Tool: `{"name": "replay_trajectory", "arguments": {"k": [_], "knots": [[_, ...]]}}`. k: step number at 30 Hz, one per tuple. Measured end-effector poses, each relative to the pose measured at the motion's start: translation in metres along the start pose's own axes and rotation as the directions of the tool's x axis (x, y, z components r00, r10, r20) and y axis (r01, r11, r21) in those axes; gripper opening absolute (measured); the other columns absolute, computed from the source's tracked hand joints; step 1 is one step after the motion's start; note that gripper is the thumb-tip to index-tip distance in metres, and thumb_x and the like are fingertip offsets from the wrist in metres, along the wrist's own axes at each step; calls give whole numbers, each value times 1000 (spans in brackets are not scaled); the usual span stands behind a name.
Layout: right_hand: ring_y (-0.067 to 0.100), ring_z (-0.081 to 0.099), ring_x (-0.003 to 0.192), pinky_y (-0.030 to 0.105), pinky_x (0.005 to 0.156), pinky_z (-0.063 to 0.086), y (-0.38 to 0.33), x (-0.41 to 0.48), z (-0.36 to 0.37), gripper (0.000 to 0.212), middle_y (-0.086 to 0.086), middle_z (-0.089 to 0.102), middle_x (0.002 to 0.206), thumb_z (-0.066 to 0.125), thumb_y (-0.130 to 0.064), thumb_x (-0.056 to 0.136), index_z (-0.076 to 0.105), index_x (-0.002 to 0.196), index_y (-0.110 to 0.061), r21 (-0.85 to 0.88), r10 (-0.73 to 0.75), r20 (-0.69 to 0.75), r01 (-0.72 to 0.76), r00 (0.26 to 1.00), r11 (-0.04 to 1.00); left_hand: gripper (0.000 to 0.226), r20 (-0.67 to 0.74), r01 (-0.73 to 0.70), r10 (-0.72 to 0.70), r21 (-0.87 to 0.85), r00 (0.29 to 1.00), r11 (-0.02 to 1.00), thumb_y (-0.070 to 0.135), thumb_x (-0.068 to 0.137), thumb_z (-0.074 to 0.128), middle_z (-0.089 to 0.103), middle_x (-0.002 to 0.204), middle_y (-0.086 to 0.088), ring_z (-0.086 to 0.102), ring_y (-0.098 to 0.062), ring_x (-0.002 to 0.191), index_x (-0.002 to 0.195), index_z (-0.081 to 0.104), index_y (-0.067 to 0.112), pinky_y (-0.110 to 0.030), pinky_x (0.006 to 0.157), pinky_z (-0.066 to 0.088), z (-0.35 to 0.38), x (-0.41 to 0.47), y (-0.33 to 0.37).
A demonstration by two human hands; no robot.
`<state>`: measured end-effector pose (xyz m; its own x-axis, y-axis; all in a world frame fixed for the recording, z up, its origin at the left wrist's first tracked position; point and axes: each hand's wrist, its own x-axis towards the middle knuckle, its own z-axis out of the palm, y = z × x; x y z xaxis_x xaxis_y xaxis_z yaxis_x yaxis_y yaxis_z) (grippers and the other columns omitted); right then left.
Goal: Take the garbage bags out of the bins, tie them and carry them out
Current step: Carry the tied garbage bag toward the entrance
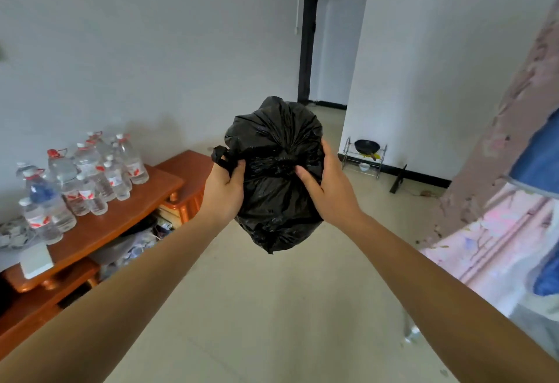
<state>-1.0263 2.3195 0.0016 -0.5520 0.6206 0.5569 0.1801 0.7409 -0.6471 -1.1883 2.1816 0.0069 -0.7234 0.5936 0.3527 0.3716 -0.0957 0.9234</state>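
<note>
**Head view**

— Talk me through the arms first.

— I have both arms stretched out in front of me, the bare forearms coming in from the lower corners and meeting mid-frame on the garbage bag (pixel 278 219). My left hand (pixel 225 189) shows its back to the camera, with the fingers curled over the top and pinching a black loop (pixel 219 155) of plastic that sticks out on the left side. My right hand (pixel 331 193) cups the opposite flank. Its fingers wrap round the plastic and the thumb lies in toward the knot (pixel 279 164).

— So both are gripping?

— Yes, each one is clenched on the black plastic, and neither is slack.

— Where is it, and how does it lie?

— It is in the air between my hands, above the pale floor (pixel 272 307) and clear of it, to the right of the wooden table (pixel 136 210). Its long axis runs top to bottom in the frame. The gathered, knotted mouth faces me, with pleats fanning out from it, and one rounded end hangs below my wrists.

— Is there any writing?

— The water bottles (pixel 90 177) on the table have red caps and red-and-white labels, but the print is too small for me to read. By the far wall a wire rack (pixel 378 167) holds a dark pan (pixel 366 146).
</note>
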Motion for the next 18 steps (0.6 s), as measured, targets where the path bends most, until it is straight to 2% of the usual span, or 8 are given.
{"name": "replay_trajectory", "arguments": {"k": [4, 6, 9, 13, 16, 18], "knots": [[12, 38, 141, 44, 114, 39, 53, 89, 13, 75, -4, 40, 153, 51, -58, 95, 19, 156, -28, -25, 25, -42, -26, 999, 999, 20, 48, 18, -17, -10, 999, 1000, 27, 106, 44, 58, 109, 19, 54, -9, 110, 124, 53, 21, -25, 95, 39, 46, 98, -17], [12, 39, 140, 44, 113, 39, 88, 129, 23, 75, -4, 41, 152, 51, -59, 95, 19, 156, -28, -31, 33, -56, -35, 998, 999, 18, 63, 38, -37, -12, 997, 999, 28, 106, 44, 56, 104, 23, 55, -4, 102, 120, 53, 21, -20, 88, 39, 74, 143, -35], [12, 39, 140, 45, 113, 39, 148, 191, 40, 75, -4, 41, 151, 52, -59, 95, 19, 155, -27, -23, 38, -84, -40, 996, 999, 21, 90, 50, -48, -18, 995, 999, 31, 106, 43, 59, 103, 20, 57, -13, 109, 121, 53, 20, -30, 93, 42, 119, 218, -69], [11, 39, 140, 44, 114, 39, 231, 283, 57, 79, -5, 39, 153, 55, -60, 93, 18, 156, -28, 8, 43, -120, -43, 992, 999, 30, 115, -16, 17, -8, 993, 1000, 35, 105, 41, 63, 123, 6, 57, -18, 121, 130, 52, 22, -45, 106, 44, 187, 323, -115], [12, 40, 139, 42, 113, 39, 280, 360, 65, 85, -5, 40, 152, 56, -63, 91, 15, 156, -29, 9, 81, -103, -81, 991, 997, 35, 97, 6, -7, 3, 995, 1000, 37, 104, 41, 62, 129, 5, 56, -19, 122, 134, 52, 23, -48, 108, 44, 228, 402, -132], [14, 40, 140, 42, 114, 39, 309, 421, 73, 91, -4, 40, 154, 56, -69, 88, 13, 156, -27, 10, 111, -73, -110, 991, 994, 34, 57, 23, -24, 14, 998, 1000, 34, 105, 41, 62, 127, 5, 56, -19, 121, 135, 52, 21, -45, 107, 44, 251, 461, -137]]}}
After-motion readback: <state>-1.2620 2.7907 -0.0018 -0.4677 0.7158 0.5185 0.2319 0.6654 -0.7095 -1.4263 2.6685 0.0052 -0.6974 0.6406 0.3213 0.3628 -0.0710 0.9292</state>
